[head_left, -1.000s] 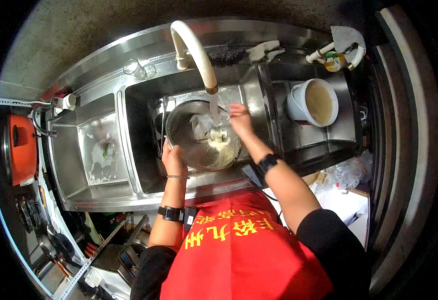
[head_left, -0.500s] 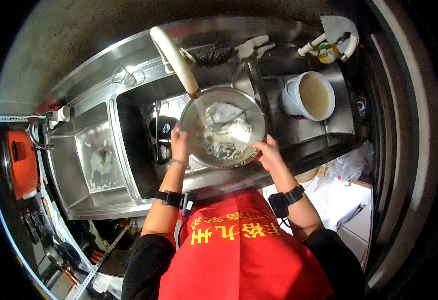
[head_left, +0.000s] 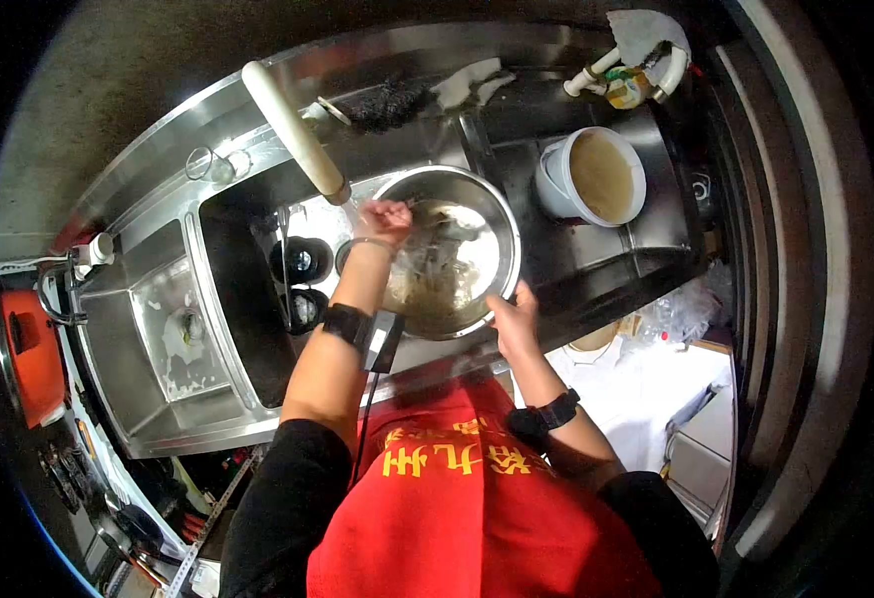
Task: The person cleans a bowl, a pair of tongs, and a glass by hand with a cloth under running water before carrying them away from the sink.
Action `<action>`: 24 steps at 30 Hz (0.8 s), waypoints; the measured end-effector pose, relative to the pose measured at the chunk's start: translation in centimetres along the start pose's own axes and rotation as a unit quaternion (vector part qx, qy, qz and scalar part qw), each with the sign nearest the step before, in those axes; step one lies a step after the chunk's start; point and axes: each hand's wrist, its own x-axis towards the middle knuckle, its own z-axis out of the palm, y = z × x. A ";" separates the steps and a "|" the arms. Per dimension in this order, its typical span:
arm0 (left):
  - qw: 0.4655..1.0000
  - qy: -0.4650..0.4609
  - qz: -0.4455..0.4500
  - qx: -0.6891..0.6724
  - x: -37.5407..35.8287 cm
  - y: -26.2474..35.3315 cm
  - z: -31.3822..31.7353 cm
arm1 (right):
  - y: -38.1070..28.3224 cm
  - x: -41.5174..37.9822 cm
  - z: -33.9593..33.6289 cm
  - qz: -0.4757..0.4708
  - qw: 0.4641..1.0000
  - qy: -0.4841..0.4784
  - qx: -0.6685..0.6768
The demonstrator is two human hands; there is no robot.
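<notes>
A round stainless steel basin (head_left: 505, 224) with cloudy water in it is tilted over the sink's divider. My right hand (head_left: 515, 317) grips its near right rim, thumb over the edge. My left hand (head_left: 385, 221) is over the basin's left side, just below the mouth of the white tap (head_left: 302, 145). Its fingers look bent but are smeared by motion, and whether they hold anything does not show. Any water stream from the tap is hard to make out here.
A white bucket (head_left: 556, 184) of murky liquid stands in the right sink. Dark round items (head_left: 302, 261) lie in the middle sink. A glass (head_left: 209, 166) and a black scrubber (head_left: 389, 108) rest along the back ledge. An orange-red container (head_left: 33, 349) is at far left.
My left hand has left the basin's rim and moved up under the tap. The greyish sheet-like piece in the basin no longer shows. My right hand still holds the rim.
</notes>
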 end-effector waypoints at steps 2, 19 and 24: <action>0.994 0.086 0.057 0.047 -0.8 -1.1 0.5 | 0.4 -0.2 -0.1 -0.006 1.000 -0.002 -0.015; 0.771 0.122 0.122 0.613 -14.4 6.3 -0.3 | -1.8 5.5 0.7 0.098 0.973 -0.208 -0.024; 0.872 0.097 0.211 0.432 -15.2 4.2 1.1 | -0.4 6.1 5.6 -0.399 0.827 -0.024 -0.396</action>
